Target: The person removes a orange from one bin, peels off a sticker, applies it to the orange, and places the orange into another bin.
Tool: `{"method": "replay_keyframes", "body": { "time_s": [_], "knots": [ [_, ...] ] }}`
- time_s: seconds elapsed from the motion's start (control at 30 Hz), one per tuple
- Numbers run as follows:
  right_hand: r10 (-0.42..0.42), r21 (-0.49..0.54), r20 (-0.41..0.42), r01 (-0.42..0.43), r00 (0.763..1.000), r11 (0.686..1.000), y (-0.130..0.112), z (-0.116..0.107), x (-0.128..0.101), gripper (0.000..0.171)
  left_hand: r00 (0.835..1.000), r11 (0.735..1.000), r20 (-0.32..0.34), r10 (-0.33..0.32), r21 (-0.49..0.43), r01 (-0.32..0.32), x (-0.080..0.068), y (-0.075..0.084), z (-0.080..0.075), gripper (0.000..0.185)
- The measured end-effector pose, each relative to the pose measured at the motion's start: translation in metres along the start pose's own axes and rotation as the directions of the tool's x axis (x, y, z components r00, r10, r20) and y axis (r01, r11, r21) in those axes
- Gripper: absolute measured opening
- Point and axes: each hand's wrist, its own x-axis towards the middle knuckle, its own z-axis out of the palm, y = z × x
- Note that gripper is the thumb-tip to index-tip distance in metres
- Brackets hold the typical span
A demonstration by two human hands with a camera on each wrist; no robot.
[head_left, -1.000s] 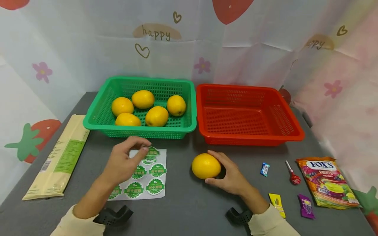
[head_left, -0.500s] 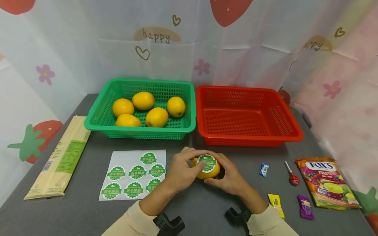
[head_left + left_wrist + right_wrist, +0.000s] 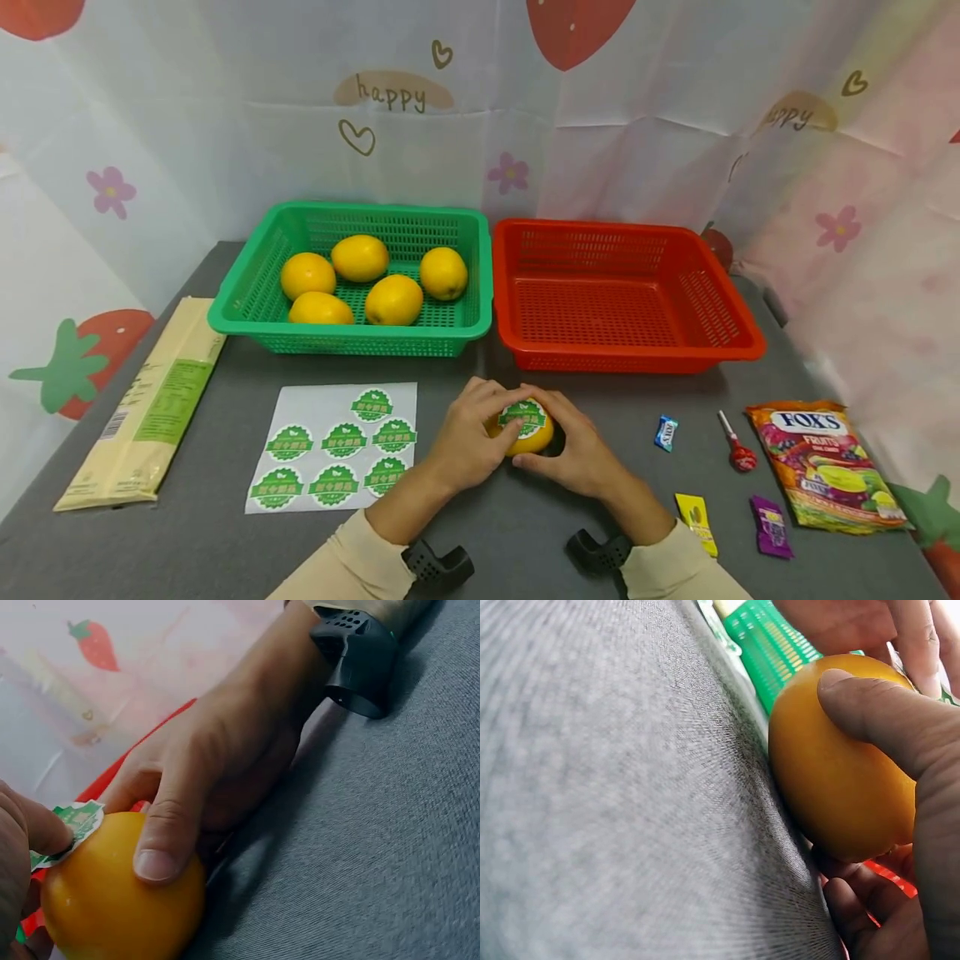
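Note:
A smooth oval yellow fruit [image 3: 538,440] rests on the grey table between both hands. My right hand [image 3: 576,446] holds it from the right, thumb on its near side in the right wrist view. A round green-and-white sticker [image 3: 528,414] lies against the top of the fruit. My left hand [image 3: 468,433] holds this sticker, its thumb pressing on the face. In the left wrist view the sticker's edge [image 3: 91,817] partly stands off the curved skin. The left fingertips are partly hidden behind the fruit. A white sheet [image 3: 307,408] with several matching stickers lies to the left.
A green basket [image 3: 360,340] with several yellow fruits stands at the back, beside a red basket [image 3: 622,358]. A long cream packet [image 3: 142,408] lies far left. At right are small wrapped candies [image 3: 666,433], a lollipop [image 3: 741,454] and a candy bag [image 3: 825,467].
My left hand has moved right from the sticker sheet to the fruit, carrying one sticker onto its top. The right hand has kept its hold on the fruit.

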Motion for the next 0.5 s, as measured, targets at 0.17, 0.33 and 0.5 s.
{"method": "replay_keyframes", "body": {
  "time_s": [0.17,0.33,0.5],
  "knots": [
    [0.014,-0.003,-0.005,-0.014,1.000,1.000,-0.016,-0.003,0.002,0.080,0.999,0.999,-0.028,-0.046,-0.023,0.045,-0.003,0.000,0.004,0.047],
    [-0.004,-0.019,-0.013,0.004,1.000,1.000,-0.002,0.000,0.000,0.084,0.993,0.997,-0.084,0.079,0.012,-0.078,-0.007,-0.007,0.008,0.042],
    [-0.008,-0.013,0.010,0.008,1.000,1.000,0.013,0.002,-0.001,0.085,0.993,0.992,-0.027,0.115,0.063,-0.113,-0.013,-0.017,0.010,0.028]
  ]
}}
